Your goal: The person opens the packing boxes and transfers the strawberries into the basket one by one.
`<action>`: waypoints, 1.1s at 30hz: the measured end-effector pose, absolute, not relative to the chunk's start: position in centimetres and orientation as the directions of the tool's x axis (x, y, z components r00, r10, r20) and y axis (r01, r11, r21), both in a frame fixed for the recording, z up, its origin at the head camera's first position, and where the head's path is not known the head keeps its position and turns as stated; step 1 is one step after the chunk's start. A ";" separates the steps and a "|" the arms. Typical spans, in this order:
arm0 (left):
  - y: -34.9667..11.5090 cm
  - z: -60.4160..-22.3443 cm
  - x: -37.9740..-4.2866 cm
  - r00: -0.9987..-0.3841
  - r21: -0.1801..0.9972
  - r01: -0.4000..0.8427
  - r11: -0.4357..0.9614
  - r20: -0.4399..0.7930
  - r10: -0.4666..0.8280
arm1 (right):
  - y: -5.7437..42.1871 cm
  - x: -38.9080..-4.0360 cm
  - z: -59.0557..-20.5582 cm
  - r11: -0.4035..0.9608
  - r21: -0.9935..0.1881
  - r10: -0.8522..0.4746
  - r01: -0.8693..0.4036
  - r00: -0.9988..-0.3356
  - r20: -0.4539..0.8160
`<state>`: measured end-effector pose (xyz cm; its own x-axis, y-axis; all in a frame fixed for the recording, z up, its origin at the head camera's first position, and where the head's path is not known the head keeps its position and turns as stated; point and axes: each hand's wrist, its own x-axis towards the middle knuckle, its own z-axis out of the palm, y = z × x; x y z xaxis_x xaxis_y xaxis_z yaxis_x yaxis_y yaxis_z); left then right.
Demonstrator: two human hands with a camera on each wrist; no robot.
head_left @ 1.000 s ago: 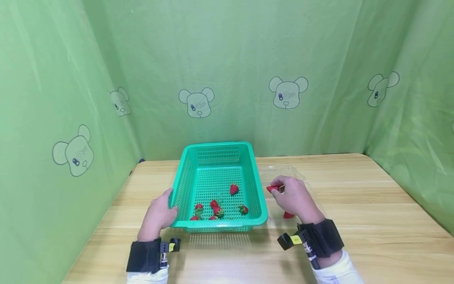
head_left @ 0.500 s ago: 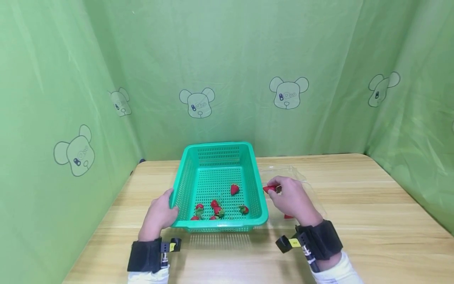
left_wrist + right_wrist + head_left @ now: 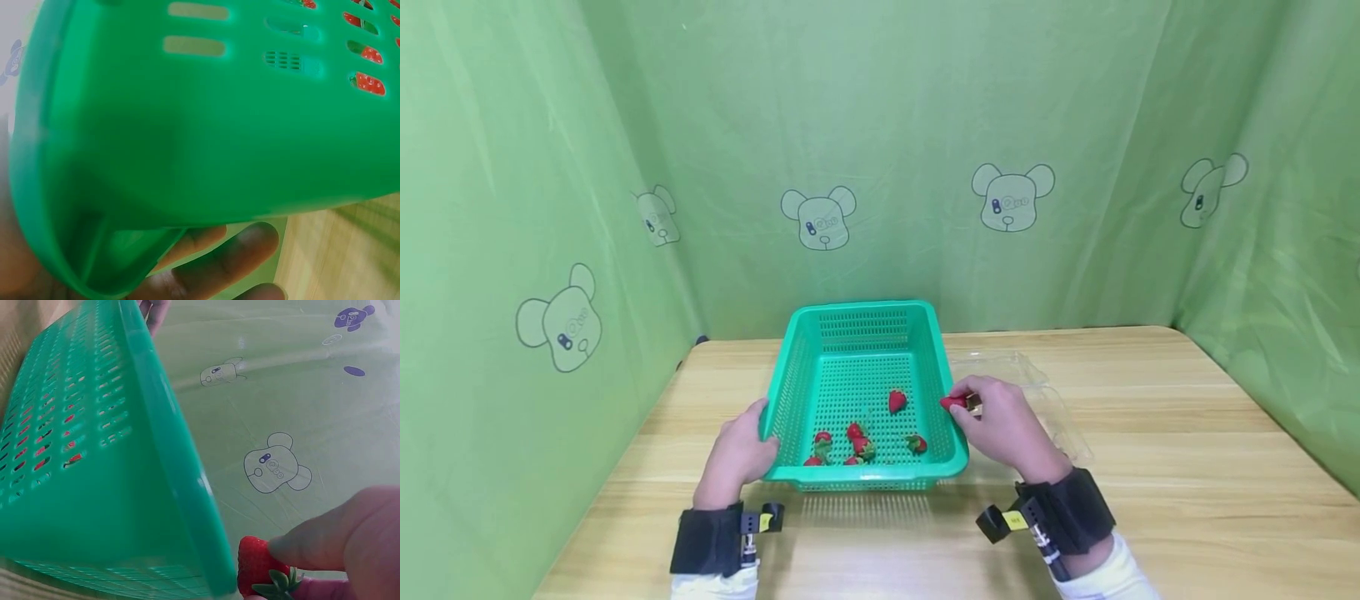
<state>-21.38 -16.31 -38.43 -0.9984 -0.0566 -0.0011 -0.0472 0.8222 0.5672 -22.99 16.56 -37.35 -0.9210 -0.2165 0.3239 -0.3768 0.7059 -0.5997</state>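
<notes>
A green plastic basket [image 3: 865, 472] with slotted walls sits mid-table in the head view. My left hand [image 3: 737, 450] grips its left rim near the front corner, and in the left wrist view the fingers [image 3: 231, 256] lie beneath the rim. At the basket's right rim, my right hand [image 3: 1003, 421] pinches a strawberry [image 3: 253, 562] between thumb and fingers, its green leaves toward the palm. Inside the basket, one strawberry [image 3: 897, 402] lies apart near the middle. Several more strawberries [image 3: 862, 448] with leaves lie toward the front.
A clear plastic box [image 3: 1063, 421] stands right of the basket, partly hidden behind my right hand. Everything rests on a light wood table [image 3: 1180, 442]. Green curtains [image 3: 917, 108] with printed bear heads stand behind and along both sides.
My right hand has moved left with the strawberry, from above the clear box to the basket's right rim. A red piece seen under the wrist is now hidden. The left hand keeps its place.
</notes>
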 end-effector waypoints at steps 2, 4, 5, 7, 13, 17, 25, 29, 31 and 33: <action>-16.3 -38.4 -21.4 -0.998 0.569 -0.048 0.821 -0.002 -0.057 | 16.5 -23.0 -37.4 0.704 -0.595 -0.222 -0.387 -0.917 0.332; -16.2 -38.4 -21.4 -0.998 0.571 -0.049 0.820 -0.004 -0.057 | 16.4 -22.9 -37.3 0.701 -0.599 -0.223 -0.387 -0.917 0.330; -16.2 -38.4 -21.4 -0.998 0.571 -0.049 0.819 -0.004 -0.057 | 16.3 -22.9 -37.3 0.700 -0.602 -0.224 -0.385 -0.918 0.327; -16.2 -38.4 -21.4 -0.998 0.570 -0.047 0.820 -0.003 -0.056 | 16.3 -22.9 -37.3 0.698 -0.609 -0.222 -0.375 -0.923 0.314; -16.2 -38.3 -21.5 -0.999 0.566 -0.036 0.823 0.009 -0.050 | 16.2 -22.9 -37.4 0.701 -0.610 -0.217 -0.370 -0.925 0.311; -16.4 -38.5 -21.3 -0.999 0.569 -0.033 0.822 0.005 -0.044 | 16.0 -22.8 -37.5 0.684 -0.613 -0.224 -0.395 -0.914 0.338; -16.5 -38.6 -21.3 -0.999 0.566 -0.040 0.823 -0.010 -0.042 | 15.6 -22.8 -37.7 0.664 -0.614 -0.243 -0.426 -0.900 0.361; -16.2 -38.4 -21.8 -0.999 0.566 -0.037 0.824 -0.001 -0.044 | 15.9 -23.1 -37.4 0.645 -0.628 -0.239 -0.435 -0.896 0.376; -16.2 -38.4 -21.8 -0.999 0.560 -0.050 0.827 -0.012 -0.052 | 16.0 -23.1 -37.4 0.641 -0.635 -0.245 -0.431 -0.899 0.363; -16.3 -38.5 -21.8 -0.998 0.556 -0.057 0.829 -0.015 -0.059 | 16.0 -23.2 -37.5 0.644 -0.636 -0.240 -0.426 -0.901 0.360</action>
<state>-21.80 -16.32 -38.50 -0.9981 -0.0590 -0.0148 -0.0572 0.8290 0.5563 -23.16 16.04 -37.52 -0.9014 -0.2403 0.3601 -0.4256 0.6441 -0.6356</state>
